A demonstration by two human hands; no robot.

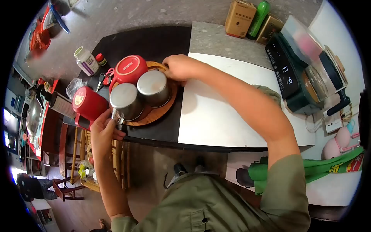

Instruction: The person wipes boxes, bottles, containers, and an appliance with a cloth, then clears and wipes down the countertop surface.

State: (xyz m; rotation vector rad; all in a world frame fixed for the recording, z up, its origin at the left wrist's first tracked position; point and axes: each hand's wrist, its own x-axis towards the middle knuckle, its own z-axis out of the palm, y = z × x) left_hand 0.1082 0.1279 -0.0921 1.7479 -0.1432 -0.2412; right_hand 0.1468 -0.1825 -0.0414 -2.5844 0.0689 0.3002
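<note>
Two upside-down metal cups, one at the front left [126,102] and one at the right [154,88], stand on a round wooden tray [165,108] on the black tabletop. Behind them an upturned red mug [130,69] also rests there. Another red mug [89,103] is at the left, beside the tray. My left hand [105,130] is closed at the front left metal cup's handle, between that cup and the left red mug; its exact hold is unclear. At the tray's far right rim, my right hand [180,69] has its fingers curled round the edge.
A white bottle [86,61], a small red-capped jar [101,59] and scissors [105,78] lie behind the mugs. A dark appliance [288,73], a cardboard box [240,18] and a green bottle [258,19] stand at the right. A person [34,186] is far left.
</note>
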